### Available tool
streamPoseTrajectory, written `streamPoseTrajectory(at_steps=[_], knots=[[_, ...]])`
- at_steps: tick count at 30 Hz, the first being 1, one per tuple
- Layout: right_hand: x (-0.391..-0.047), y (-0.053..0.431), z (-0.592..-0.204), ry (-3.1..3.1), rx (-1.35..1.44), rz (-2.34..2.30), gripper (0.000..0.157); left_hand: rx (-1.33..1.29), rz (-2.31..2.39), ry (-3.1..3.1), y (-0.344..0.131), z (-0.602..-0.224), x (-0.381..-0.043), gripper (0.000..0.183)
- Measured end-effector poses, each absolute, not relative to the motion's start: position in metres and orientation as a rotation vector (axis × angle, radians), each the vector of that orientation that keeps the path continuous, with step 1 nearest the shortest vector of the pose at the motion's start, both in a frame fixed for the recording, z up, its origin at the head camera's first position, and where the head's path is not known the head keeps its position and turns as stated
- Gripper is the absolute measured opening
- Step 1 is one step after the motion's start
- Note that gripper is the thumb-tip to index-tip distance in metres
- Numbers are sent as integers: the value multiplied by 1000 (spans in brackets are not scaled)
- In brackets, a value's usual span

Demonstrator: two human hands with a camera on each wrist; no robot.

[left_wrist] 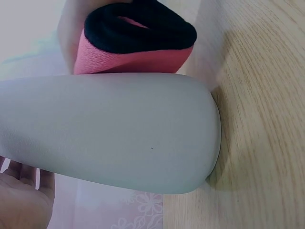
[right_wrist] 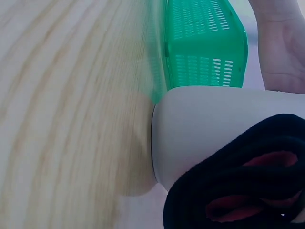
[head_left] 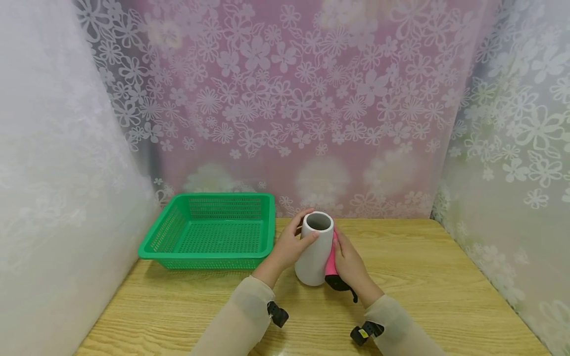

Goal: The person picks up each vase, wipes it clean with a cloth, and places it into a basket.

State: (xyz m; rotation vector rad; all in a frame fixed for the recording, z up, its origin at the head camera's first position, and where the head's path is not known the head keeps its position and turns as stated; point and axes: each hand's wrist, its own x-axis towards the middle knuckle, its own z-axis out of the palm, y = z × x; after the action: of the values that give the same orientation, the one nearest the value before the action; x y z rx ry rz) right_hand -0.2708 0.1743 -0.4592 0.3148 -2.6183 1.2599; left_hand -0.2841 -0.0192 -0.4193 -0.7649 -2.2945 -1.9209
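Note:
A white vase [head_left: 313, 262] with a round open mouth stands upright on the table, right of the basket. My left hand [head_left: 285, 249] grips it near the rim, thumb on the near side and fingers round the far left side. In my right hand [head_left: 350, 264] is a folded pink cloth with a black edge [head_left: 331, 262], held against the vase's right side. The left wrist view shows the pink cloth [left_wrist: 133, 61] lying along the vase wall [left_wrist: 109, 129]. Its black folded layers [right_wrist: 228, 171] fill the lower right of the right wrist view.
A green plastic basket [head_left: 205, 255] with slotted walls sits on the left of the wooden table [head_left: 418, 296], close to my left forearm. Bare wood lies right of the hands. Flowered curtains [head_left: 311, 99] hang behind and on both sides.

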Motion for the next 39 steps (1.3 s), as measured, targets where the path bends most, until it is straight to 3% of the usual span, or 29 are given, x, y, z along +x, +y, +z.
streamPoseTrajectory(at_steps=[12,23,31,39], knots=[[-274,178,-467,-2782,239,1274,51,-763,-1926,-2307,-18,-418,-285,62],[-277,180,-475,-2864,173,1245,51,-783,-1918,-2318,-23,-387,-258,59],[-281,183,-476,-2916,195,1188,50,-758,-1902,-2334,-19,-415,-284,62],[-279,187,-471,-2877,159,1215,47,-751,-1921,-2290,-19,-420,-286,60]])
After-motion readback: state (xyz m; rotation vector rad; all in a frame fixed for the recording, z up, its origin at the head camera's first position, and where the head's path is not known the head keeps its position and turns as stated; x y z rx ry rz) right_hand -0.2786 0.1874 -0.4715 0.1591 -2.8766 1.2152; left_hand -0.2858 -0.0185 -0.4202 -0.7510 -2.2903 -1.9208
